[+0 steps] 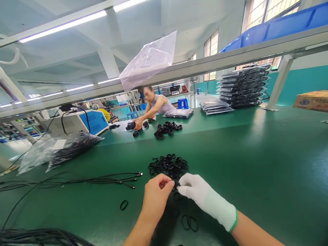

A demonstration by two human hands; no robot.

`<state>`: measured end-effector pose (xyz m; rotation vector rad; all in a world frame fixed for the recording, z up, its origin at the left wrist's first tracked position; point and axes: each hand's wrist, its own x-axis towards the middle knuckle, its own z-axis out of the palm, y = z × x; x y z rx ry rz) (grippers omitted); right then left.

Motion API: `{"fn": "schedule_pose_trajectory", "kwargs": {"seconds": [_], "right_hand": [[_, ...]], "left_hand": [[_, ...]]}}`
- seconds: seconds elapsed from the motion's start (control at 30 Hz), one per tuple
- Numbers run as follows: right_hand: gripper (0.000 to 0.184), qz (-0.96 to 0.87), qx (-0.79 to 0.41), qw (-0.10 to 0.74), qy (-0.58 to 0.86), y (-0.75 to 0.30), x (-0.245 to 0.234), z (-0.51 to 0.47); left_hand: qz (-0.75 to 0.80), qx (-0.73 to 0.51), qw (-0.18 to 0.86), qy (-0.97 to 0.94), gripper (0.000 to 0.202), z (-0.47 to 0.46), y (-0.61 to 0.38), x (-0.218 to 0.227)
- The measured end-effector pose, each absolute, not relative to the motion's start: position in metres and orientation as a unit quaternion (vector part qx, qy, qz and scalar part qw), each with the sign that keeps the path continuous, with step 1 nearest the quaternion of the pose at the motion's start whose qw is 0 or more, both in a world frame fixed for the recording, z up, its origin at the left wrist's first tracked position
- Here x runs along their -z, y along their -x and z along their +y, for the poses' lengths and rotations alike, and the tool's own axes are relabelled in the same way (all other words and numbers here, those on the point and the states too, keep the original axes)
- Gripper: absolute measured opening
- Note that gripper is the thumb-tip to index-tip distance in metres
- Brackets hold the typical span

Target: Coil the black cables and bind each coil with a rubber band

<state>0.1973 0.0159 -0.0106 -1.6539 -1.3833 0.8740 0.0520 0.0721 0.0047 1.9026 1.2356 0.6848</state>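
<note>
Fingers (169, 185) of the left hand (156, 194) and gloved right hand (199, 191) pinch a black band (176, 183) between them, a pile of bands (168, 165) just beyond. Glove fabric (220, 209) could snag the pile, scattering it.

"Where are the hands?"

"The bare left hand (156, 194) and the white-gloved right hand (198, 192) nearly meet, fingertips together, at the near edge of a pile of black loops (167, 165). What they pinch is too small to tell."

"And around them?"

"Black cables (87, 179) lie to the left on the green table (243, 164); one loose loop (121, 207) sits nearer."

"Anyone else?"

"Across the table, a person (164, 104) leans in, reaching toward a dark bundle (130, 125)."
</note>
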Motion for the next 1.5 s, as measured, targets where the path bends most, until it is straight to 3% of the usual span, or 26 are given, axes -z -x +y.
{"fn": "schedule_pose_trajectory", "kwargs": {"seconds": [0.13,0.23,0.33,0.57,0.8,0.93,1.13,1.27,1.5], "right_hand": [[0.018,-0.538,-0.347,0.41,0.65,-0.203,0.004,0.014],[0.016,-0.549,-0.315,0.398,0.665,-0.206,0.001,0.011],[0.008,-0.59,-0.277,0.371,0.662,-0.203,0.003,0.01],[0.025,-0.588,-0.167,0.331,0.719,-0.2,0.017,0.017],[0.024,-0.575,-0.131,0.356,0.725,-0.206,0.025,0.021],[0.022,-0.577,-0.126,0.371,0.717,-0.202,0.027,0.021],[0.02,-0.566,-0.131,0.403,0.707,-0.203,0.029,0.019],[0.024,-0.538,-0.145,0.447,0.7,-0.202,0.027,0.018],[0.032,-0.489,-0.293,0.556,0.605,-0.186,0.018,0.012]], "left_hand": [[0.485,-0.342,0.411,-0.692,0.021,0.079,-0.026,-0.015],[0.477,-0.235,0.397,-0.748,0.014,0.087,-0.001,-0.021],[0.501,-0.131,0.303,-0.8,0.008,0.094,0.004,-0.022],[0.539,-0.192,0.215,-0.792,0.006,0.115,-0.058,0.002],[0.518,-0.149,0.22,-0.813,0.019,0.121,-0.033,-0.004],[0.5,-0.171,0.226,-0.818,0.013,0.118,-0.048,-0.005],[0.483,-0.238,0.297,-0.788,0.012,0.121,-0.085,0.008],[0.47,-0.282,0.423,-0.721,0.006,0.125,-0.071,0.001],[0.405,-0.301,0.641,-0.578,0.028,0.097,-0.053,-0.005]]}}
